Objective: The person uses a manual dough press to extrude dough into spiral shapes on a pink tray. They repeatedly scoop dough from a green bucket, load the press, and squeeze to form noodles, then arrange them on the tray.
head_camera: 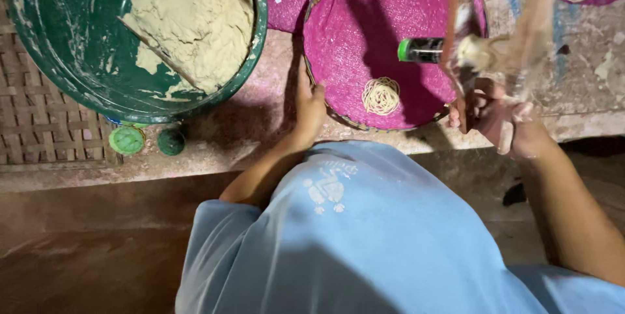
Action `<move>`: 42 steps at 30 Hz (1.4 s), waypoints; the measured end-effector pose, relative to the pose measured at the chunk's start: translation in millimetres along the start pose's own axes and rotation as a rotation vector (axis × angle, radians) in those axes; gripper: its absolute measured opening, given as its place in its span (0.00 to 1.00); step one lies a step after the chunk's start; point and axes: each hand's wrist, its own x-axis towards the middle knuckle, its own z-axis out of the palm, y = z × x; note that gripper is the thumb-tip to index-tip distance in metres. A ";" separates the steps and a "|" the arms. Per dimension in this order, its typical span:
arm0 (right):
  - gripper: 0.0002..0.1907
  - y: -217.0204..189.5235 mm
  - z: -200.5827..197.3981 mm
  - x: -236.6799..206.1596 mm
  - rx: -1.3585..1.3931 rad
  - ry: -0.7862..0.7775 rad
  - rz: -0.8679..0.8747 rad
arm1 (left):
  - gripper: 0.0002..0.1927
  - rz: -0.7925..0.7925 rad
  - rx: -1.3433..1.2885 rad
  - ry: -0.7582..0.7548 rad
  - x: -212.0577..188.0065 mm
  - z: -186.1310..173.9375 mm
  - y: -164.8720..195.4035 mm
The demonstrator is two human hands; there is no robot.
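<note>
Stained slab [260,138] under green basin [78,73], magenta trays [390,21].
</note>
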 end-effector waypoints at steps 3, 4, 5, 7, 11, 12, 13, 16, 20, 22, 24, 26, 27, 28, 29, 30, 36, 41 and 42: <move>0.55 4.8 -5.0 7.9 -0.093 -0.050 0.114 | 0.45 0.225 0.399 0.097 -7.5 1.4 29.5; 0.54 4.8 -4.8 12.2 -0.132 -0.079 0.166 | 0.44 0.339 0.361 0.143 1.7 4.4 42.6; 0.54 4.7 -2.7 17.7 -0.255 -0.153 0.167 | 0.45 0.455 0.325 0.189 13.9 5.5 56.3; 0.56 1.5 5.7 28.4 -0.505 -0.300 0.165 | 0.41 0.042 -0.536 -0.246 49.2 9.8 80.9; 0.53 -17.8 24.6 45.9 -0.492 -0.367 0.443 | 0.34 -0.196 -1.372 -0.759 88.1 18.1 109.1; 0.53 -25.8 25.7 49.7 -0.514 -0.342 0.464 | 0.31 -0.100 -1.361 -0.795 91.5 22.5 111.1; 0.52 -33.1 25.9 54.8 -0.536 -0.317 0.483 | 0.29 -0.078 -1.368 -0.773 95.6 24.9 111.6; 0.52 -45.6 24.0 72.4 -0.752 -0.342 0.400 | 0.22 0.000 -1.411 -0.715 108.8 31.3 105.2; 0.50 -34.1 33.9 92.9 -1.034 -0.194 0.402 | 0.15 0.088 -1.485 -0.635 130.3 25.9 86.5; 0.49 -24.9 45.0 97.0 -1.132 -0.132 0.408 | 0.14 0.090 -1.488 -0.614 131.4 18.5 76.3; 0.47 -26.8 51.2 95.4 -0.962 -0.202 0.297 | 0.14 0.103 -1.488 -0.619 127.7 16.0 69.2; 0.45 -36.8 52.2 94.1 -0.949 -0.197 0.334 | 0.14 0.065 -1.504 -0.567 123.2 23.7 66.3; 0.44 -43.8 50.9 93.8 -1.018 -0.155 0.430 | 0.13 0.046 -1.512 -0.539 122.5 28.2 66.7; 0.43 -49.5 49.7 94.5 -1.086 -0.108 0.529 | 0.14 0.071 -1.504 -0.541 123.7 32.4 67.9; 0.43 -52.7 49.6 95.5 -1.067 -0.095 0.487 | 0.15 0.095 -1.496 -0.543 127.8 35.9 70.1; 0.42 -54.0 49.9 97.5 -1.048 -0.080 0.443 | 0.16 0.121 -1.488 -0.548 132.3 37.6 72.4; 0.38 -39.0 59.2 101.8 -0.888 -0.139 0.251 | 0.17 0.061 -1.429 -0.567 141.7 15.9 77.8; 0.38 -49.7 51.0 95.4 -0.978 -0.102 0.352 | 0.13 0.103 -1.485 -0.584 129.3 33.0 80.6; 0.38 -51.6 49.3 96.3 -0.986 -0.083 0.349 | 0.14 0.142 -1.483 -0.586 131.5 37.4 82.6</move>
